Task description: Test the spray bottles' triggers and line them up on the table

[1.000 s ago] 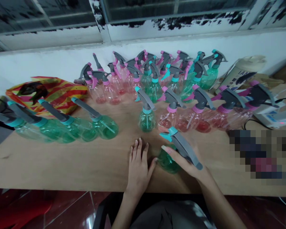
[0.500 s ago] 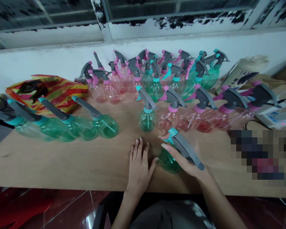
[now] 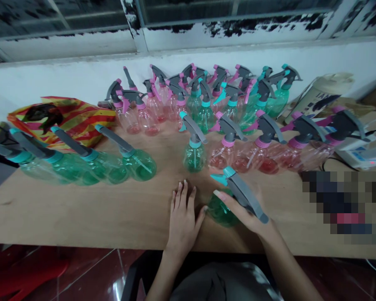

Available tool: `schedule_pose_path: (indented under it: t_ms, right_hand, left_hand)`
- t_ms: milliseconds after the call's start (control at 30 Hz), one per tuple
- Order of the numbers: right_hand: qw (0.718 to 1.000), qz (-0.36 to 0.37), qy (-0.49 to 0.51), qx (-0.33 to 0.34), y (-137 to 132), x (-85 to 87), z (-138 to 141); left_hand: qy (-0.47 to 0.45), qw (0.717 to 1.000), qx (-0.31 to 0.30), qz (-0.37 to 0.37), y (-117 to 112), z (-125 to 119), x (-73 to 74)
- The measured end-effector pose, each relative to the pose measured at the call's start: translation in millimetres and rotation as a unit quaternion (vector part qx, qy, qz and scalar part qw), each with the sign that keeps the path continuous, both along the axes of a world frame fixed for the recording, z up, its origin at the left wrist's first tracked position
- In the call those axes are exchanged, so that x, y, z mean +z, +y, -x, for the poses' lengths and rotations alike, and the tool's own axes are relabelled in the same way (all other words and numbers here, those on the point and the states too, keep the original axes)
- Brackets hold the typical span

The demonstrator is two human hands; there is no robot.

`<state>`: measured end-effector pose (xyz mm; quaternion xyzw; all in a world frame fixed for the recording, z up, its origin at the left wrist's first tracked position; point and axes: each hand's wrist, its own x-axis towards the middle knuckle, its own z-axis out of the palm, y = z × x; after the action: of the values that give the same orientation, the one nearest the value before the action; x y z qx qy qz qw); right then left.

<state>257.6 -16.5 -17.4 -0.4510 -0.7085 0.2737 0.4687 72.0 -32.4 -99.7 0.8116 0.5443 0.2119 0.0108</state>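
My right hand (image 3: 242,211) is wrapped round the neck of a green spray bottle (image 3: 221,209) with a grey and teal head, its thumb on the near side and most of its fingers hidden behind. The bottle stands near the table's front edge. Its teal trigger juts out to the left. Flat on the table (image 3: 113,217), fingers stretched out, lies my left hand (image 3: 184,217); its thumb tip is close beside the bottle's base, and I cannot tell whether they touch. Just beyond stands another green spray bottle (image 3: 194,158).
Pink spray bottles (image 3: 268,159) line up at the right, green ones (image 3: 141,165) at the left. More pink and green bottles crowd along the wall. A striped plastic bag (image 3: 81,121), a cream bag (image 3: 324,94) and a white device (image 3: 360,152) lie around them.
The trigger of the held bottle has swung outward to the left, away from the neck. My left hand stays where it was.
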Motion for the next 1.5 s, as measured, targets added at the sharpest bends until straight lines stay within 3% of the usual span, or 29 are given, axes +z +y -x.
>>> schedule_pose_path:
  t_ms: [767, 1000, 1233, 1400, 1500]
  right_hand:
    - [0.999, 0.001, 0.025, -0.025, -1, -2.4, 1]
    - [0.999, -0.019, 0.006, -0.030, 1, 5.4, 3]
    - [0.998, -0.042, -0.002, -0.039, 2, 8.6, 6]
    - [0.998, -0.060, 0.000, -0.025, 0, 6.5, 4]
    - [0.998, -0.068, 0.009, -0.008, -2, 5.5, 2]
  left_hand:
    - [0.002, 1.000, -0.002, 0.001, 0, 0, 0.5]
    - [-0.004, 1.000, -0.002, 0.003, -1, 0, 1.7]
    - [-0.123, 0.991, -0.010, 0.055, -2, 4, 12.7]
    - [-0.259, 0.961, 0.015, 0.096, -11, 3, 24.2]
    - [-0.296, 0.950, -0.013, 0.102, -20, 0, 30.3]
